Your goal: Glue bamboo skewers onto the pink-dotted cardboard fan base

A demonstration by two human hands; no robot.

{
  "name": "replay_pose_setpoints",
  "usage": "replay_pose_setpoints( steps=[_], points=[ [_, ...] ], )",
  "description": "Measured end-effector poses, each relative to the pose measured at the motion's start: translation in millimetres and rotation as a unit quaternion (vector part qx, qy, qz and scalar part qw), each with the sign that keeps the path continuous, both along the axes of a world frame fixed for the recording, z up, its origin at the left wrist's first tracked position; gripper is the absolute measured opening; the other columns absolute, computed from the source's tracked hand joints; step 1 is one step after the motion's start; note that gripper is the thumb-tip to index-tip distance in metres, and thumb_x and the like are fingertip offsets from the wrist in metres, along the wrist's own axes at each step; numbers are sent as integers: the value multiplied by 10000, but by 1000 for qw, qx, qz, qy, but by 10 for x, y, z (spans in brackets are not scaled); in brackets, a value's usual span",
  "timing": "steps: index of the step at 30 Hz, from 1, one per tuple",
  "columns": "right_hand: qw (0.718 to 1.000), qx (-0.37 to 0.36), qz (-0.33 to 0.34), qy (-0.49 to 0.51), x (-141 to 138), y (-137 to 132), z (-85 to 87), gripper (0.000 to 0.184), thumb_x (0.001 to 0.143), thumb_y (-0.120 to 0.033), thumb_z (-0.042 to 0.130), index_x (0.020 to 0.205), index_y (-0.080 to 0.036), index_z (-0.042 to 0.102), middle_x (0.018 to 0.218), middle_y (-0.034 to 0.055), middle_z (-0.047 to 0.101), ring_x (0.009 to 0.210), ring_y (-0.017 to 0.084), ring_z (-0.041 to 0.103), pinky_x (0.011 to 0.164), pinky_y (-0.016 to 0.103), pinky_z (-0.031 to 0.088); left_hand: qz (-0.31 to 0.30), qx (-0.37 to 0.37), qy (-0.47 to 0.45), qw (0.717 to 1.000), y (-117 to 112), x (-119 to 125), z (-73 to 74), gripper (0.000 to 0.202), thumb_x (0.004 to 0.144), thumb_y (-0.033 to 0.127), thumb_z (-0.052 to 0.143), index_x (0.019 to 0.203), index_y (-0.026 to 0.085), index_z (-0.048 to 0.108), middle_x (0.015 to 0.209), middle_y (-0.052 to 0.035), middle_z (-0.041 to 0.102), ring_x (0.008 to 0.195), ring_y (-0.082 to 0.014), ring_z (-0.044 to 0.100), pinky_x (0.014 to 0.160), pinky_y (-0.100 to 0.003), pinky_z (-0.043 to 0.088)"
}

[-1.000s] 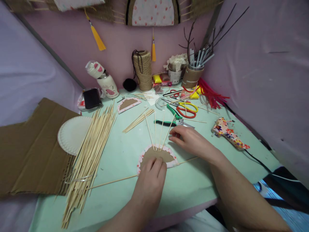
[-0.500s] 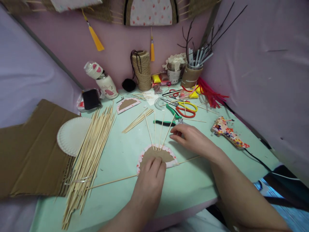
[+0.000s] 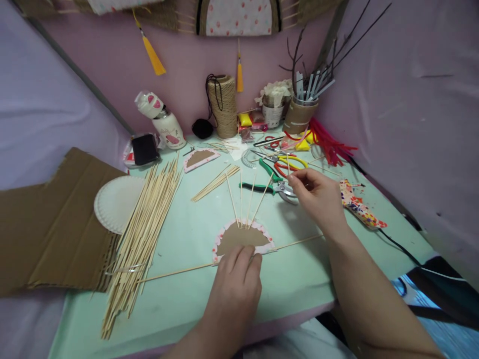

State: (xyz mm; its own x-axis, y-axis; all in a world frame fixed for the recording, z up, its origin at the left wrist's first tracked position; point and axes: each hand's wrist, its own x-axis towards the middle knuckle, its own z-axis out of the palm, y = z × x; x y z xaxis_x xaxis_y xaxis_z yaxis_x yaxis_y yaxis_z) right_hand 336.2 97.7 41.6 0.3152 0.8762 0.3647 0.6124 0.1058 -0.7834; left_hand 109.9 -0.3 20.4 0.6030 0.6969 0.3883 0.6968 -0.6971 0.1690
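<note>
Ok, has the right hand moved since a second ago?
Yes: judged against the shears, the right hand has shifted rightward and up the view.

At lower centre, the half-round piece is showing brown inside a pink-spotted white border; the surface is showing mint; at right, the glue gun is displaying orange and purple flowers.

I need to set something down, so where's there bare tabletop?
Bare tabletop lies between the bamboo skewer pile and cardboard half-disc, beyond the long skewer; another patch separates the left hand and right forearm. It's crowded around the scissors and pruning shears.
</note>
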Motion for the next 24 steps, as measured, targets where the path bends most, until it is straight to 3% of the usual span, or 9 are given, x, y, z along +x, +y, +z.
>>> replay_pose_setpoints(
  steps=[6, 12, 18, 24],
  points=[
    [1000, -4, 21, -16, -26, -1, -10, 178, 864, -337, 581, 793, -190, 652, 691, 15, 659, 592, 137, 563, 595, 264, 424, -1, 12, -4, 1000, -51, 9, 17, 260, 873, 34, 478, 1086, 119, 601, 1099, -123, 674, 992, -263, 607, 821, -416, 538],
    [994, -37, 94, -45, -55, -9, -10, 155, 860, -305, 581, 792, -189, 659, 726, 16, 681, 607, 134, 560, 605, 259, 410, -11, -18, 12, 1000, 39, 2, 10, 305, 871, 28, 454, 1139, 88, 588, 1146, -161, 656, 1046, -268, 603, 849, -430, 546],
    [958, -125, 220, -136, -197, -55, -21, 131, 854, -266, 601, 753, -196, 646, 740, 15, 678, 672, 140, 573, 614, 256, 371, -1, -36, 16, 999, 140, -10, -36, 336, 851, 21, 462, 1157, 94, 581, 1174, -172, 641, 1075, -280, 592, 883, -457, 536],
    [931, -188, 245, -195, -346, -50, -70, 110, 859, -245, 611, 763, -193, 623, 763, 14, 668, 671, 131, 558, 575, 249, 306, -7, -46, 15, 999, 193, 7, -39, 318, 871, 37, 455, 1157, 117, 568, 1130, -144, 648, 1038, -258, 605, 888, -446, 537]
  ],
)
